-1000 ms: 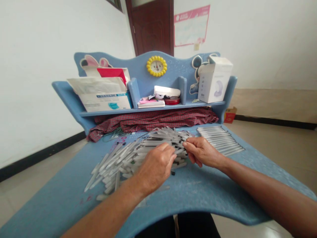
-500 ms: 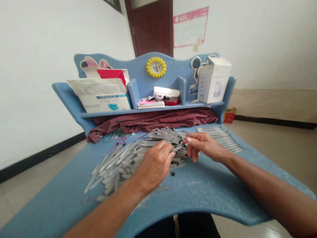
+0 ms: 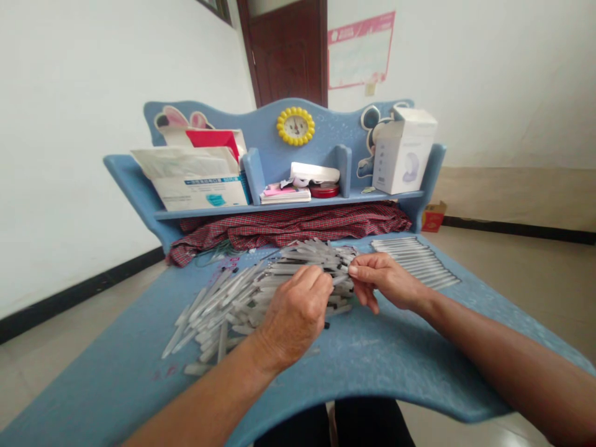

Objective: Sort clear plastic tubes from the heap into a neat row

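My left hand is closed round a translucent white pen, most of it hidden inside the fist. At the pen's far end my right hand pinches with thumb and forefinger, its other fingers curled loosely below. A small dark part seems to be at those fingertips, too blurred to make out. Behind and left of both hands spreads a heap of loose pens, whitish with some black ends. A small black piece lies beside my left hand. To the right, finished-looking pens lie side by side in a row.
The blue desk has a curved front edge. At its back, a checked cloth lies bunched under a shelf. On the shelf stand a mask box, a white carton and a red tin.
My left hand has moved slightly right, closer to my right hand, covering more of the pen. My right hand has shifted slightly right and down. The view has moved a little.
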Tool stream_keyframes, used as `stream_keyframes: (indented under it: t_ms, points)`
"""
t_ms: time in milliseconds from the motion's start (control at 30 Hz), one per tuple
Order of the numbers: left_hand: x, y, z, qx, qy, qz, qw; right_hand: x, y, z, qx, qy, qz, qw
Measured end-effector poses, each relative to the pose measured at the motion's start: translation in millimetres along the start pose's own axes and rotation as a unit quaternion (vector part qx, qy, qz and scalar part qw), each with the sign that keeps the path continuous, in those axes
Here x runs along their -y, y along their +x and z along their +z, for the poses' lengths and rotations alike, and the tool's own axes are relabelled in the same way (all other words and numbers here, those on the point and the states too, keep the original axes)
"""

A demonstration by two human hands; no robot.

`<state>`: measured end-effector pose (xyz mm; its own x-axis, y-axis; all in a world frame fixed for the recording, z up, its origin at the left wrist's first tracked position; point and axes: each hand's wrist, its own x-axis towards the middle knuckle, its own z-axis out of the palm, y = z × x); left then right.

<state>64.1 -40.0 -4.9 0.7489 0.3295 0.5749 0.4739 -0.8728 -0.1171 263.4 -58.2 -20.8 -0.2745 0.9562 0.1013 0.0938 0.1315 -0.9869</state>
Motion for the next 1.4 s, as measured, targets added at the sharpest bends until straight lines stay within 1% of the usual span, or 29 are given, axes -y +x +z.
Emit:
stream_keyframes:
  t_ms: [100, 200, 300, 367, 433, 500, 567, 633, 733, 800, 900, 967, 1033, 1100, 1267, 1333, 1400]
  points:
    - [-1, -1, 2.2, 0.01, -0.041, -0.036, 0.998, -1, 1, 0, -0.001, -0.01, 0.003, 1.0]
    - [-3, 0, 2.1, 0.042, -0.093, -0.079, 0.992, 1, -1, -1, 0.003, -0.041, -0.019, 0.999]
    - [-4, 4, -2.0, 0.073, -0.157, -0.113, 0.978, 3, -3, -4, 0.02, -0.044, -0.035, 0.998]
    - [-3, 6, -5.7, 0.096, -0.209, -0.147, 0.962, 3, -4, -4, 0.02, -0.033, -0.031, 0.999]
    - [0, 8, -9.0, 0.13, -0.276, -0.204, 0.93, 4, -4, -4, 0.012, -0.027, -0.028, 0.999]
    - [4, 9, -11.6, 0.162, -0.351, -0.267, 0.883, 5, -4, -5, 0.001, -0.026, -0.035, 0.999]
    - [8, 9, -13.8, 0.174, -0.415, -0.309, 0.838, 8, -4, -6, -0.016, -0.026, -0.047, 0.998]
    - [12, 9, -16.0, 0.172, -0.458, -0.331, 0.807, 12, -4, -9, -0.034, -0.019, -0.06, 0.997]
    - [16, 10, -19.6, 0.15, -0.515, -0.349, 0.768, 16, -4, -14, -0.05, -0.002, -0.069, 0.996]
    - [19, 10, -21.8, 0.113, -0.558, -0.352, 0.743, 15, -2, -18, -0.062, -0.014, -0.062, 0.996]
    - [28, 9, -24.2, 0.043, -0.609, -0.35, 0.711, 11, 4, -24, -0.114, -0.073, -0.036, 0.99]
    - [34, 7, -25.3, 0.003, -0.626, -0.352, 0.696, 10, 10, -29, -0.155, -0.13, -0.011, 0.979]
    - [39, 6, -26.4, -0.024, -0.636, -0.354, 0.685, 11, 16, -31, -0.176, -0.185, 0.015, 0.967]
    - [43, 6, -27.6, -0.04, -0.644, -0.355, 0.676, 13, 22, -32, -0.175, -0.23, 0.034, 0.957]
    - [49, 5, -30.7, -0.075, -0.654, -0.355, 0.664, 15, 44, -30, -0.143, -0.311, 0.062, 0.937]
    - [54, 4, -32.3, -0.108, -0.656, -0.356, 0.657, 15, 56, -30, -0.126, -0.336, 0.067, 0.931]
    - [62, 3, -35.5, -0.154, -0.656, -0.358, 0.647, 15, 69, -26, -0.108, -0.357, 0.061, 0.926]
